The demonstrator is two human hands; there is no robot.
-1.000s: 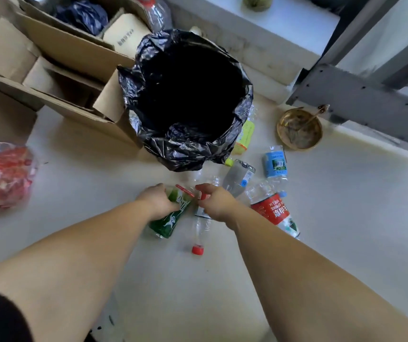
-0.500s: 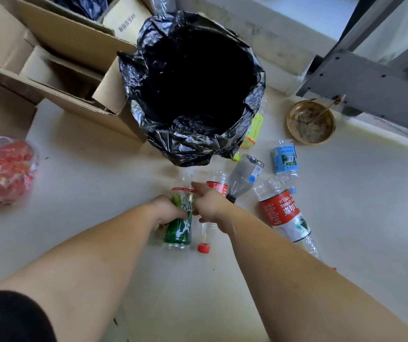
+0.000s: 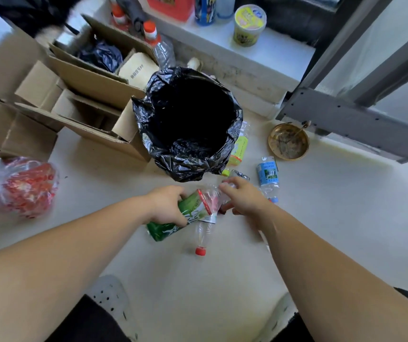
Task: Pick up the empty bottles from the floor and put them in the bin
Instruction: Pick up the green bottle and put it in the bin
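Note:
The bin (image 3: 185, 166), lined with a black bag, stands open ahead of me. My left hand (image 3: 165, 206) grips a green-labelled bottle (image 3: 168, 228) and holds it tilted just above the floor. Under it lies a clear bottle with a red cap (image 3: 201, 250). My right hand (image 3: 242, 198) is curled around a clear dark-capped bottle (image 3: 238, 174) on the floor by the bin. A blue-labelled bottle (image 3: 268, 174) lies to the right. A yellow-labelled bottle (image 3: 240, 149) rests against the bin. My right forearm hides the big red-labelled bottle.
Open cardboard boxes (image 3: 86, 95) crowd the left side of the bin. A red-filled plastic bag (image 3: 25, 183) lies at far left. A brass bowl (image 3: 288, 141) and a grey metal frame (image 3: 346, 119) are at right. My shoes (image 3: 109, 297) are below.
My left hand has raised and tilted the green bottle. My right hand has left the red-capped bottle and shifted right onto the clear dark-capped one. The view has pulled back.

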